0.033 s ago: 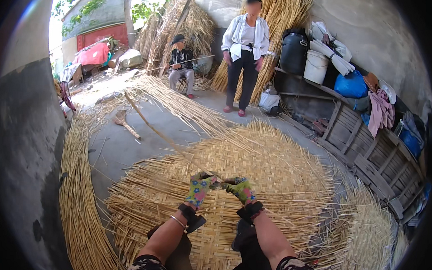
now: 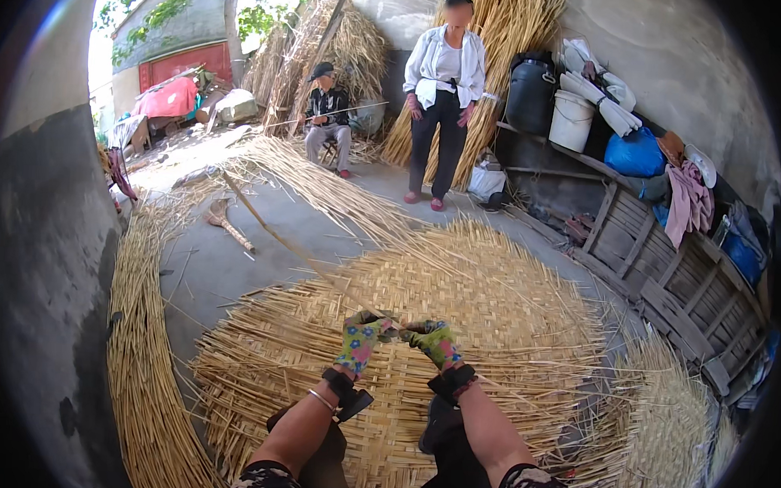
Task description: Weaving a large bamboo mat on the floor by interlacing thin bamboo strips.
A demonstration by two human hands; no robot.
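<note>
Straw-yellow mat [image 2: 492,286] is lying on the floor [image 2: 182,314], filling the space in front of the wearer and running under their legs. Broad middle and far part are showing a tight weave, so that much is looking done. Left and right edges are ending in loose, uneven ends [image 2: 231,372] that are poking outward, no finished border showing; on that evidence, the weaving is looking well along but not complete, with the edges being the part left. Exact share done: can't tell, near edge is running out of view.

Long reed [image 2: 275,231] is slanting over the mat from far left, its near end reaching the hands. Left hand [image 2: 363,342], flowery glove, is pinching that end, fingers closed. Right hand [image 2: 436,342], matching glove, is meeting it fingertip to fingertip, also closing on the reed as far as it's showing; contact is too small for detail. Reed isn't looking worked into the mat yet.

Further out: long reed bundle [image 2: 137,347] is lining the left side, more loose reeds [image 2: 324,186] are lying beyond the mat, so stock is looking plentiful. Seated person [image 2: 329,113] is holding a thin stick [image 2: 356,108]; standing person [image 2: 445,82] is facing this way.
</note>
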